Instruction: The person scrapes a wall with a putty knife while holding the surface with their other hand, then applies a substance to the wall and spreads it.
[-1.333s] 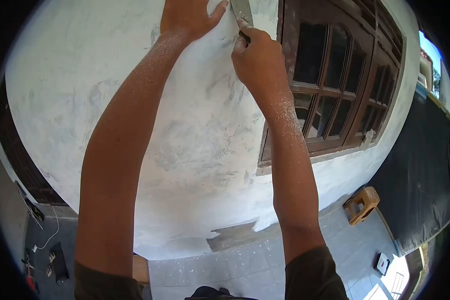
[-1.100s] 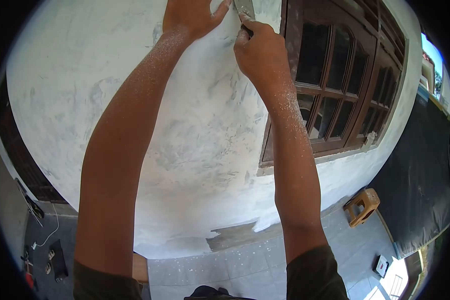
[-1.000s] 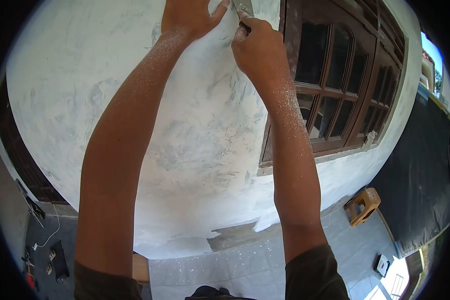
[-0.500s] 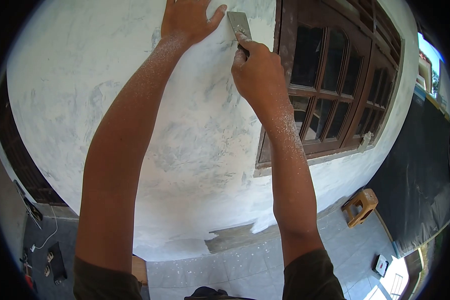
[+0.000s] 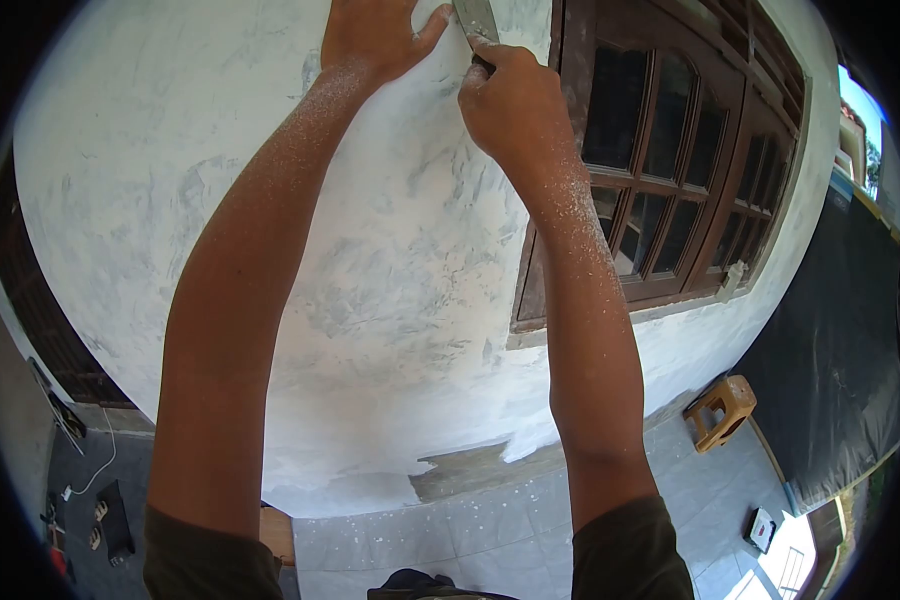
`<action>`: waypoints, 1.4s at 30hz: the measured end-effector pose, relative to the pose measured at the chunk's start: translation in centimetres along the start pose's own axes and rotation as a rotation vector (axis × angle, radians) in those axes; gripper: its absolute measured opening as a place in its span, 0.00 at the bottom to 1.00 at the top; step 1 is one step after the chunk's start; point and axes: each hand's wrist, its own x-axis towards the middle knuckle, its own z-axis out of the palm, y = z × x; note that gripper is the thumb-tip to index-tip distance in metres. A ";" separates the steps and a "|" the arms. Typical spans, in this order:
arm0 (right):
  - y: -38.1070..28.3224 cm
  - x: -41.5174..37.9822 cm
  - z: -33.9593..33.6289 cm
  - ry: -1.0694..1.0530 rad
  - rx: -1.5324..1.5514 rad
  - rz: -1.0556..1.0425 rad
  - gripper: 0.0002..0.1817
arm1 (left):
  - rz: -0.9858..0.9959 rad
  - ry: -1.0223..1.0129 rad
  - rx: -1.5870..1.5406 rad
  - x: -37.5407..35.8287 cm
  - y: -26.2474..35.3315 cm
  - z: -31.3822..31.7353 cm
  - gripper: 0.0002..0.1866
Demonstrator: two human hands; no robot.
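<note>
At the top of the head view, my right hand (image 5: 518, 100) is wrapped round a putty knife (image 5: 477, 20), its index finger stretched along the metal blade. The blade points up at the patchy white wall (image 5: 390, 250), and its far end is cut off by the frame edge. Just left of it my left hand (image 5: 378, 38) lies against the wall with the thumb spread away; its fingertips are out of view. White dust speckles both wrists and forearms.
A brown wooden window (image 5: 660, 170) with glass panes is right of my right hand. Below, a plastic stool (image 5: 720, 412) stands on the grey tiled floor (image 5: 490, 535), which has white spatters. A black sheet (image 5: 820, 350) hangs at the right. A white cable (image 5: 105, 455) lies at lower left.
My right hand has moved up the wall with the putty knife, whose blade now runs past the top edge. My left hand has stayed nearly in place.
</note>
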 end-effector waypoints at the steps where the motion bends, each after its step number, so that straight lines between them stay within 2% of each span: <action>1: 0.1 0.2 0.1 0.034 0.005 -0.036 0.20 | 0.000 -0.012 -0.002 0.0 0.1 -0.1 0.34; 10: -0.5 -0.9 0.0 -0.031 0.009 0.054 0.21 | 0.005 0.000 -0.006 -0.1 0.0 0.2 0.34; 13: 0.0 0.3 0.8 0.011 0.016 -0.004 0.21 | 0.001 -0.009 -0.042 -0.2 0.2 -0.3 0.34; 20: -0.1 -1.4 0.5 -0.004 0.021 0.027 0.20 | 0.002 0.012 -0.036 -0.4 0.2 0.0 0.34; 25: -0.4 0.9 0.7 0.031 0.035 -0.015 0.19 | -0.002 -0.002 -0.055 -0.2 0.3 -0.3 0.33; 31: -0.2 -1.8 0.2 -0.001 0.009 0.027 0.20 | 0.010 0.021 -0.040 -0.2 0.0 0.2 0.33; 37: -0.8 0.5 0.3 0.030 0.038 0.066 0.20 | 0.009 0.010 -0.041 -0.3 0.1 -0.1 0.33; 42: 0.0 -1.4 0.2 -0.013 -0.020 0.056 0.20 | 0.008 0.023 -0.049 -0.3 0.1 0.2 0.33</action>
